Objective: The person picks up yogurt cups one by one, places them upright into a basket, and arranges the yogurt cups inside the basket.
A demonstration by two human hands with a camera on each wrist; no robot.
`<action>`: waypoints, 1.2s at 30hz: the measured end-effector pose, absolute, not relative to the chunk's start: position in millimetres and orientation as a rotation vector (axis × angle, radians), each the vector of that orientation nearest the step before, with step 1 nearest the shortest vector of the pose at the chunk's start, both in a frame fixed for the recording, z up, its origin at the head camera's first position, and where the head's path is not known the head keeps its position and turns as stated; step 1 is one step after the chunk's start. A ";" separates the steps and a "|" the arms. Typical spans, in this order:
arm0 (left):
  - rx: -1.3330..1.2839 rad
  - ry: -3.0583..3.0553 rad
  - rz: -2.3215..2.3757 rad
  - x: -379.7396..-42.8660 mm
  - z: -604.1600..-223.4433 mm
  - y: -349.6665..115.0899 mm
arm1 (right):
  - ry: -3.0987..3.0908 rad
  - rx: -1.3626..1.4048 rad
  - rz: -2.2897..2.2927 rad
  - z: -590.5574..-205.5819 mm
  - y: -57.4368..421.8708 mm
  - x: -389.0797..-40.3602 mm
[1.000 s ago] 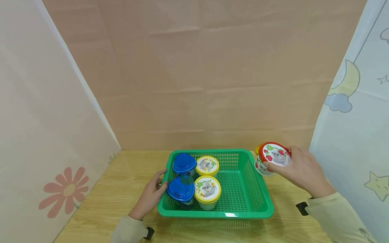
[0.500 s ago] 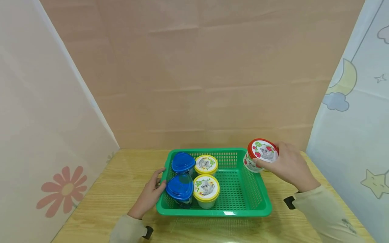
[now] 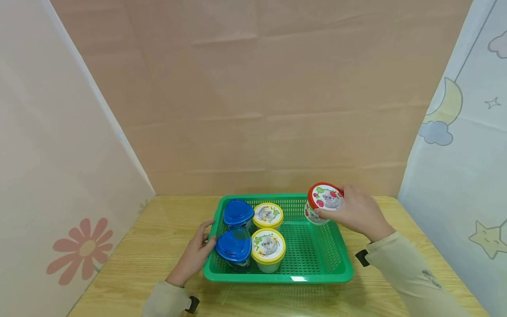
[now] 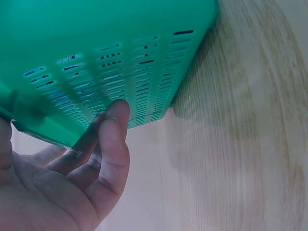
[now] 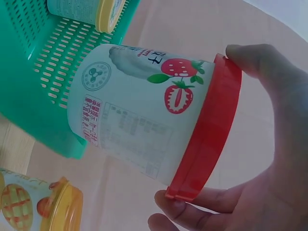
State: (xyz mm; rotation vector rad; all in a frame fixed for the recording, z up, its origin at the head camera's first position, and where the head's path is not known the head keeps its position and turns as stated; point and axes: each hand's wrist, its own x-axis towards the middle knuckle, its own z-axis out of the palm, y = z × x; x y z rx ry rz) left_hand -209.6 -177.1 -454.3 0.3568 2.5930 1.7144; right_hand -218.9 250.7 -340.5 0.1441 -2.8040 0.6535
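My right hand [image 3: 362, 212] pinches a strawberry-printed tub [image 5: 139, 110] by its red lid [image 3: 325, 197], thumb on one side and fingers on the other. The tub tilts over the back right part of the green basket [image 3: 279, 278]. My left hand [image 3: 195, 254] holds the basket's left rim, with curled fingers [image 4: 113, 144] against the slotted outer wall in the left wrist view. Inside the basket, two blue-lidded containers [image 3: 238, 212] [image 3: 233, 243] stand along the left side. Beside them stand two yellow-lidded tubs [image 3: 268, 214] [image 3: 268, 246].
Outside the basket, a mango-printed cup with an orange-yellow lid [image 5: 65, 209] shows in the right wrist view; in the head view it is hidden. The wooden table [image 3: 158, 229] is bounded by a brown back wall [image 3: 257, 110] and printed side panels [image 3: 443, 185].
My right hand has carried the red-lidded tub leftward from beyond the basket's right rim to over its inside. My left hand keeps its place on the left rim.
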 end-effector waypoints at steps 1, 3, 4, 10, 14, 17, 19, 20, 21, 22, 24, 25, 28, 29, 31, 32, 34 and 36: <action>0.352 2.594 1.715 -209.5 -454.5 -177.2 | -2.811 0.150 0.650 -341.1 249.1 -220.4; 0.344 2.595 1.718 -209.3 -455.3 -177.5 | -2.822 0.158 0.650 -342.5 246.1 -223.5; 0.340 2.596 1.716 -209.2 -455.5 -177.7 | -2.827 0.162 0.648 -343.3 244.6 -225.0; 0.332 2.598 1.709 -208.9 -453.7 -177.1 | -2.848 0.192 0.619 -348.7 235.1 -232.5; 0.335 2.596 1.703 -209.3 -452.6 -176.9 | -2.877 0.203 0.584 -353.1 229.4 -236.8; 0.342 2.591 1.703 -209.4 -452.7 -177.0 | -2.902 0.214 0.561 -355.5 225.1 -239.8; 0.345 2.588 1.704 -209.7 -452.8 -177.0 | -2.922 0.223 0.539 -357.1 222.4 -242.2; 0.347 2.587 1.704 -209.9 -452.9 -176.9 | -2.929 0.233 0.530 -357.6 220.9 -243.2; 0.348 2.586 1.704 -210.1 -452.9 -176.8 | -2.937 0.244 0.520 -358.2 219.5 -244.4; 0.350 2.584 1.706 -210.2 -453.0 -176.8 | -2.943 0.253 0.501 -359.3 218.3 -245.9; 0.353 2.580 1.709 -210.6 -453.1 -176.6 | -2.950 0.270 0.468 -361.1 216.0 -249.1; 0.353 2.579 1.710 -210.8 -453.2 -176.4 | -2.953 0.284 0.448 -361.8 214.8 -250.4; 0.353 2.574 1.712 -211.1 -453.5 -176.4 | -2.973 0.295 0.395 -364.4 211.6 -254.8; 0.351 2.574 1.709 -211.3 -453.5 -176.3 | -2.985 0.299 0.379 -365.3 210.6 -255.9; 0.350 2.575 1.705 -211.5 -453.9 -176.3 | -3.010 0.300 0.350 -367.2 208.9 -258.4; 0.349 2.576 1.701 -211.5 -454.1 -176.3 | -3.020 0.294 0.342 -368.5 208.3 -259.8; 0.347 2.578 1.695 -211.4 -454.3 -176.3 | -3.038 0.292 0.319 -370.5 207.0 -262.0; 0.349 2.577 1.692 -211.3 -454.5 -176.2 | -3.050 0.289 0.294 -373.1 206.3 -264.6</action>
